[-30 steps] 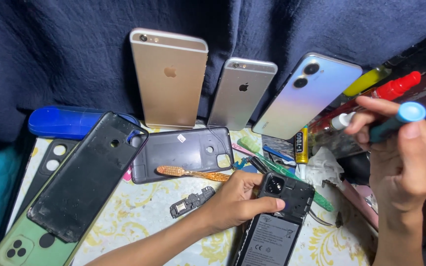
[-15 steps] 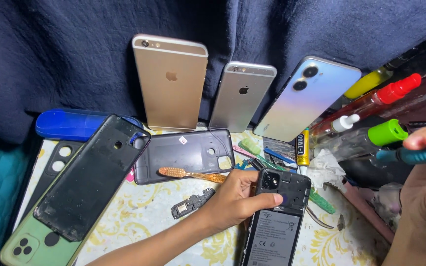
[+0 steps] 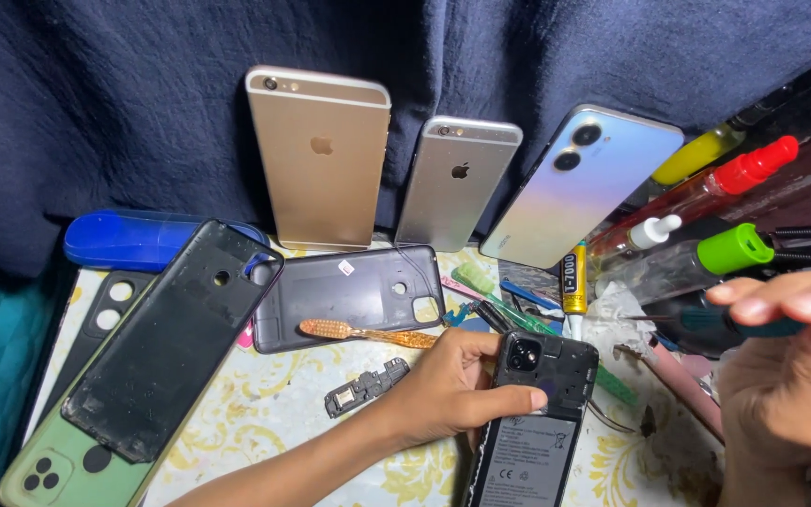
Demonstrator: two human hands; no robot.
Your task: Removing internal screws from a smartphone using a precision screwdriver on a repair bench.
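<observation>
1. While the left hand (image 3: 452,390) rests on the table at about 6 o'clock in the view, its fingers curl round the top left edge of an opened black phone (image 3: 532,422), thumb laid across the back below the camera.
2. That phone lies flat, back cover off, battery showing, just at 5 o'clock of the hand.
3. At 3 o'clock the right hand (image 3: 786,376) hangs above the table, fingers bent together around a teal-handled tool (image 3: 762,324); the tool's tip is hidden.
4. At 12 o'clock of the left hand lie an orange toothbrush (image 3: 368,331) and a dark grey back cover (image 3: 349,296).
5. A small loose black part (image 3: 365,386) sits just at 9 o'clock of the left hand.
6. A large black back cover (image 3: 171,343) lies at 9 o'clock over a green phone case (image 3: 58,465).
7. Gold (image 3: 321,155), silver (image 3: 457,183) and pale blue (image 3: 579,183) phones lean on dark cloth (image 3: 96,103) at 12 o'clock.
8. Bottles with red (image 3: 753,169) and green (image 3: 734,249) caps lie at 2 o'clock.
</observation>
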